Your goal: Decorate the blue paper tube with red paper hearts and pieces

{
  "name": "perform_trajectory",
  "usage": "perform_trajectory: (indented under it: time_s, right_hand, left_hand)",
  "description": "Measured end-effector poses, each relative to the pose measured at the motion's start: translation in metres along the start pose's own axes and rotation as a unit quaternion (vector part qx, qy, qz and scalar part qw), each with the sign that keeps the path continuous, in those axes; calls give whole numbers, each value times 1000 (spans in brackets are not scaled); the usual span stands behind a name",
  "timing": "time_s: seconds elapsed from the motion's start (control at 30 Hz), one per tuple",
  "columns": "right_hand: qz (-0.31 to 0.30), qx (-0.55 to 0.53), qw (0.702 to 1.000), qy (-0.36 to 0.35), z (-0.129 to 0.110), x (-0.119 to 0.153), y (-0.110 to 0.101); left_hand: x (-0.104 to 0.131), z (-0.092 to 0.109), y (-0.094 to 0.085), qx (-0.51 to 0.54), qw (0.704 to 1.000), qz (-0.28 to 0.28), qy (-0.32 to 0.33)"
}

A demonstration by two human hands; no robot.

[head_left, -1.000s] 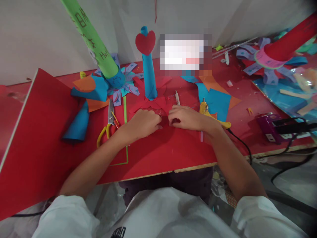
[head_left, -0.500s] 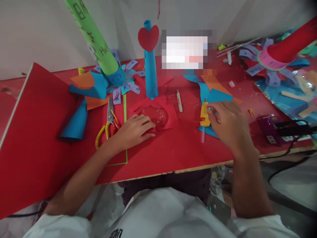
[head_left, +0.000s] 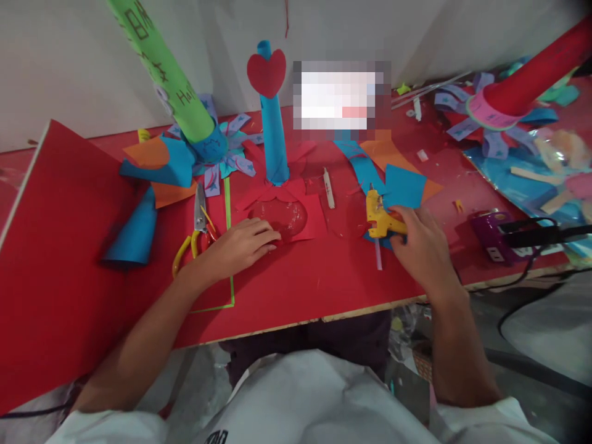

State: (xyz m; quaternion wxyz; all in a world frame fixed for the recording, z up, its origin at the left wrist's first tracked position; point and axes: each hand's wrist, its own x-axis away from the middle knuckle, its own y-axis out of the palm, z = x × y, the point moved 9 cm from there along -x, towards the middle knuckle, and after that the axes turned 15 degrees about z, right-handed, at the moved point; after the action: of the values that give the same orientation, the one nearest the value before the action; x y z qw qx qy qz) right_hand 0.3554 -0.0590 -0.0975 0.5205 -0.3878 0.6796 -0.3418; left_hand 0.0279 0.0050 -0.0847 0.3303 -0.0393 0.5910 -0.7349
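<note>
My left hand [head_left: 243, 246] rests on the red paper sheet with a cut-out [head_left: 316, 216], fingers lying flat near the lower left of the hole. A blue paper tube [head_left: 275, 139] stands upright behind it, with a red paper heart [head_left: 267, 73] on its upper part. To the right, my right hand [head_left: 423, 246] is closed around the handle end of a yellow glue gun [head_left: 378, 214]. A clear glue stick [head_left: 378, 254] sticks out of the gun towards me. Scissors with yellow handles [head_left: 200, 209] lie left of my left hand, partly hidden by my wrist.
A large red board [head_left: 55, 265] leans at the left. A green tube [head_left: 185, 92] and a red tube [head_left: 522, 86] rise from strip-petal bases. Blue paper pieces [head_left: 404, 185], a white stick-like item [head_left: 328, 188] and a purple power block [head_left: 493, 237] with black cables lie about.
My right hand has shifted from the gun's body to its handle, and the gun has turned so the handle shows. My left hand stays on the red paper. The view has shifted slightly.
</note>
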Motion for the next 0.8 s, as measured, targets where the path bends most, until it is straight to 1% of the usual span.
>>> perform_trajectory:
  time_s: [0.07, 0.13, 0.23, 0.33, 0.47, 0.57, 0.63, 0.7, 0.73, 0.77, 0.8]
  right_hand:
    - [22, 2, 999, 26, 6, 1, -5]
    - [56, -1, 997, 44, 11, 4, -13]
    - [92, -22, 994, 57, 16, 10, -25]
    - [103, -23, 991, 82, 23, 14, -32]
    - [125, 2, 983, 135, 35, 17, -41]
    - [137, -19, 976, 167, 40, 21, -43]
    - [162, -29, 974, 157, 36, 24, -47]
    - [200, -38, 972, 120, 24, 28, -56]
    - [226, -45, 969, 91, 15, 30, -62]
    - [227, -61, 971, 48, 3, 31, -64]
    - [215, -81, 973, 1, -11, 31, -64]
  left_hand:
    - [1, -1, -1, 12, 1000, 9, -2]
    - [1, -3, -1, 21, 1000, 13, -8]
    - [3, -3, -1, 7, 1000, 11, -5]
    - [3, 3, -2, -46, 999, 3, 25]
    - [2, 18, 1, -140, 987, -19, 80]
    - [0, 25, 4, -174, 980, -20, 89]
    - [0, 26, 4, -182, 979, -10, 87]
    - [0, 25, 4, -182, 979, -5, 89]
    - [0, 24, 4, -181, 979, -4, 90]
    - [1, 23, 4, -180, 979, -1, 91]
    - [1, 22, 4, -179, 980, 3, 92]
